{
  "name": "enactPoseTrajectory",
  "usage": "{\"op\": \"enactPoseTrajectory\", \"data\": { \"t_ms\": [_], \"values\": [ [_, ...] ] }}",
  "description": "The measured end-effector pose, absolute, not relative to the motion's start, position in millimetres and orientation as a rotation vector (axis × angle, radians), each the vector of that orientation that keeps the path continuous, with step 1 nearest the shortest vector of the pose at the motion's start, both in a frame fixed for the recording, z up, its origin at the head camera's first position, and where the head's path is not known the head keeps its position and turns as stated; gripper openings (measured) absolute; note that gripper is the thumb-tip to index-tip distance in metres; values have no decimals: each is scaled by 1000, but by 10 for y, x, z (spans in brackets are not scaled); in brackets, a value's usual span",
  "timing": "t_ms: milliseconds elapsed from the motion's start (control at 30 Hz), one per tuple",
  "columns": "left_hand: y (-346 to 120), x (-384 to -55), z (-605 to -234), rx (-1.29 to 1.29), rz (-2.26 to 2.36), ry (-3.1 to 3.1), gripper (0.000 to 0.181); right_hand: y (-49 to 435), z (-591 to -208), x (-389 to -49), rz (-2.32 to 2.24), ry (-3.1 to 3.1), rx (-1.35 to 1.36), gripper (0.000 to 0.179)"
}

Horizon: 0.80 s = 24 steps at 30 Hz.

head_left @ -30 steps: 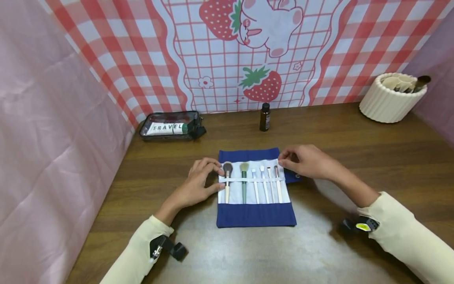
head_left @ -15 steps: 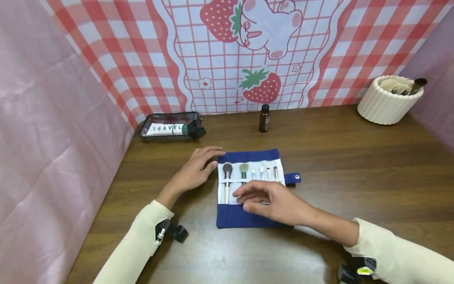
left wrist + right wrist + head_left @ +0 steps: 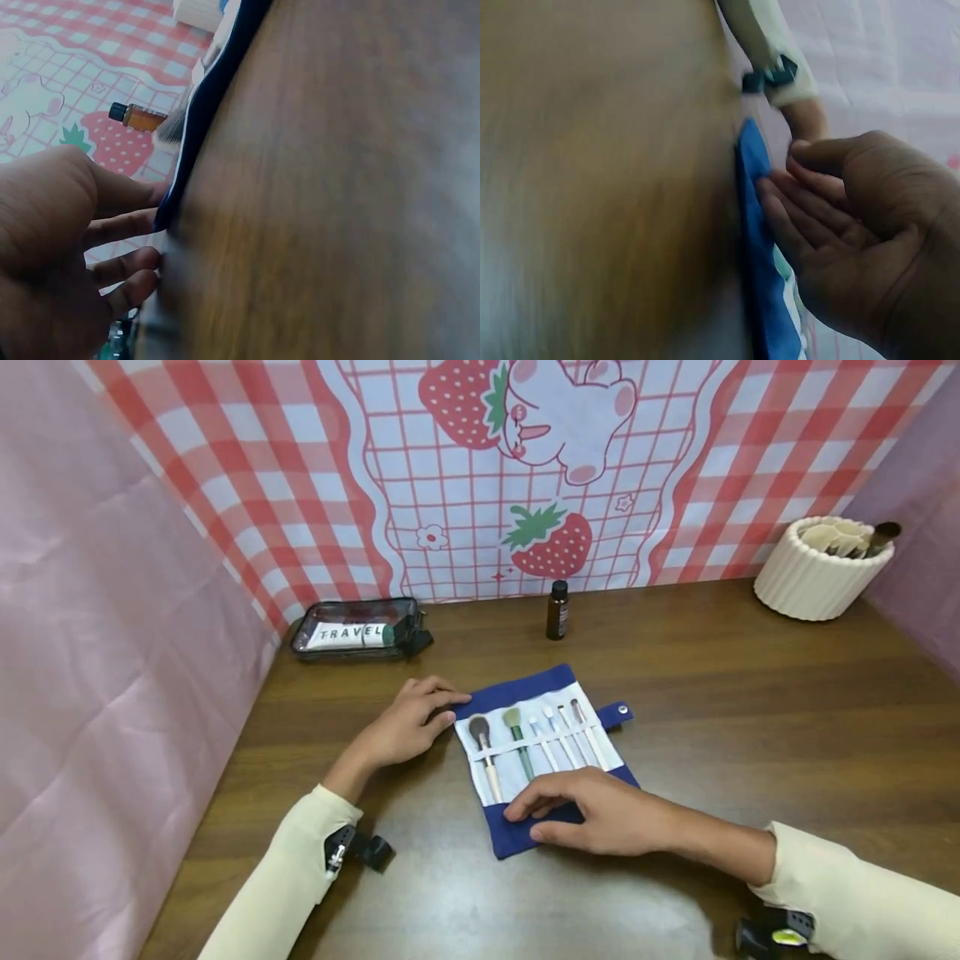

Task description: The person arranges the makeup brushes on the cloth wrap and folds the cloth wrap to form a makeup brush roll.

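A navy makeup brush roll (image 3: pixel 525 692) with a white lining lies unrolled on the table, turned at an angle. Under its white elastic band sit a fluffy dark-headed brush (image 3: pixel 481 732), a green brush (image 3: pixel 517 739) and several slim pale ones. At the roll's far left corner, my left hand (image 3: pixel 408 727) pinches the edge between thumb and fingers; the left wrist view shows this left hand (image 3: pixel 67 240) at the corner too. My right hand (image 3: pixel 600 810) lies over the near navy flap, fingers loosely bent and touching it. That right hand (image 3: pixel 862 232) hides part of the flap.
A brown dropper-size bottle (image 3: pixel 557 612) stands behind the roll. To the back left lies a clear pouch (image 3: pixel 300 642) with a white tube (image 3: pixel 348 636). A ribbed cream brush holder (image 3: pixel 813 577) stands back right. A snap tab (image 3: pixel 617 715) sticks out from the roll's right side.
My right hand has come from the roll's right edge down to its near flap. The roll has turned counter-clockwise. My left hand has shifted from the left edge to the far left corner.
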<state>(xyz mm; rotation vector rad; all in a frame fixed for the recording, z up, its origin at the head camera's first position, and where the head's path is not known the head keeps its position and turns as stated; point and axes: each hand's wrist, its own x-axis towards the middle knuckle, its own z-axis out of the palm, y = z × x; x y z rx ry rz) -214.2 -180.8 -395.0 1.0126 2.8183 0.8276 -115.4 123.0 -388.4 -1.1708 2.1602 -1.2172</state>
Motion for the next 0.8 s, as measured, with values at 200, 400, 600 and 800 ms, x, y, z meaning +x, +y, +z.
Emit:
{"op": "enactPoseTrajectory", "data": {
  "t_ms": [200, 400, 600, 800],
  "values": [
    [-1825, -1982, -3839, 1169, 709, 2795, 31, 1582, -3789, -1315, -1108, 2117, -1285, 18],
    [-1762, -1838, -3745, 1257, 649, 2705, 22, 1953, -3676, -1506, -957, 2151, -1353, 18],
    [-1611, -1729, -3711, 1323, 664, 2655, 13, 2264, -3695, -1670, -894, 2384, -1308, 18],
    [-1498, -1668, -3805, 1211, 712, 2576, 11, 2456, -3838, -1700, -1036, 2427, -1082, 23]
  ]
}}
